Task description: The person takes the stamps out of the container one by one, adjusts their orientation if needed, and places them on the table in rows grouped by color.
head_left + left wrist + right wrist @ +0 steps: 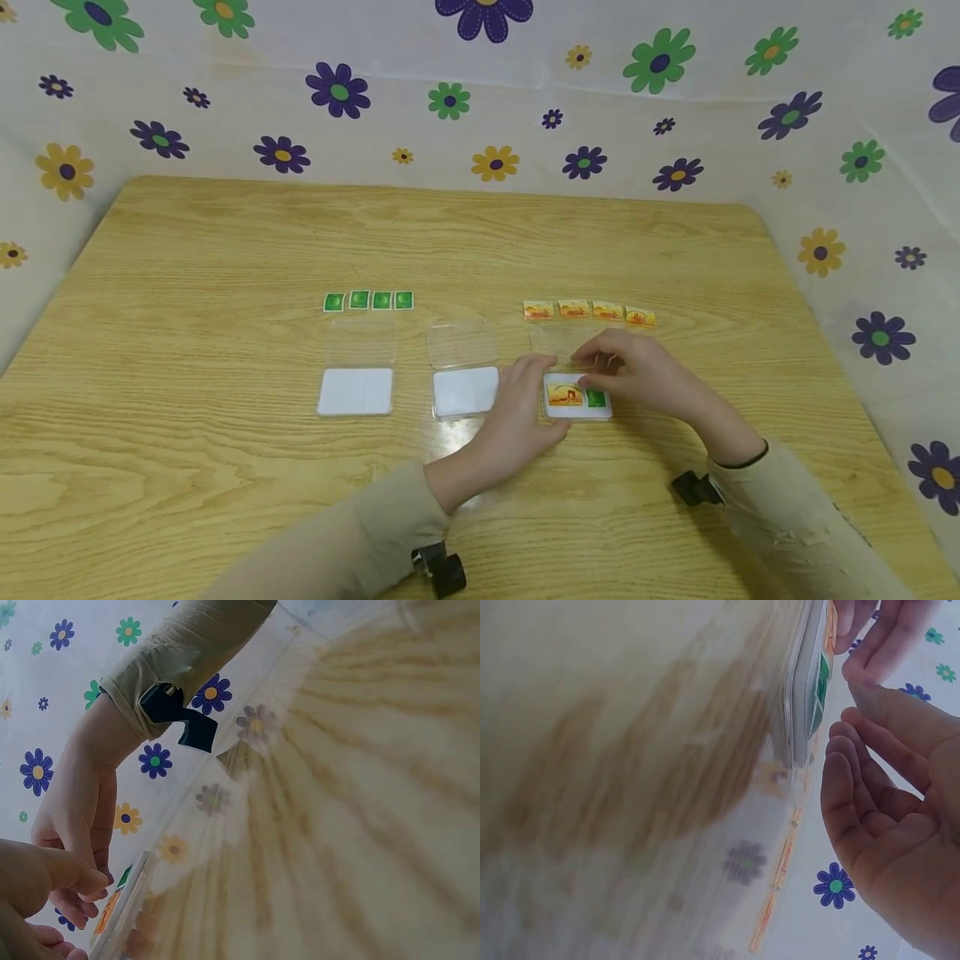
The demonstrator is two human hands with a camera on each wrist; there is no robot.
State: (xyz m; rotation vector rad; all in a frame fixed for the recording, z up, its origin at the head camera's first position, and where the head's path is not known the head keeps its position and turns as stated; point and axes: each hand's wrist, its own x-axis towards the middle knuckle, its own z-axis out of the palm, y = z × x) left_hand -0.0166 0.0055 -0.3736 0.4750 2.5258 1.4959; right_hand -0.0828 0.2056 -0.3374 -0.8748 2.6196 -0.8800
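At the right of the row lies a white-faced case [598,414], bearing an orange stamp-like picture [564,395] and a smaller green one [596,398]. My left hand [517,417] spans its left end, fingers at the far side, thumb [71,871] at the near side; both wrist views show the thumb raised off the surface. My right hand [645,371] hovers over the case's right part, its thumb [900,712] and fingers loosely bent and apart, nothing visible between them. Whether any fingertip touches the case or pictures is hard to tell.
Two blank white cases, one at left [356,392] and one in the middle [463,392], lie with clear lids [461,345] folded back. Behind stand rows of several green pictures [369,300] and several orange ones [588,310]. Flowered cloth [390,125] surrounds the wooden table [225,500].
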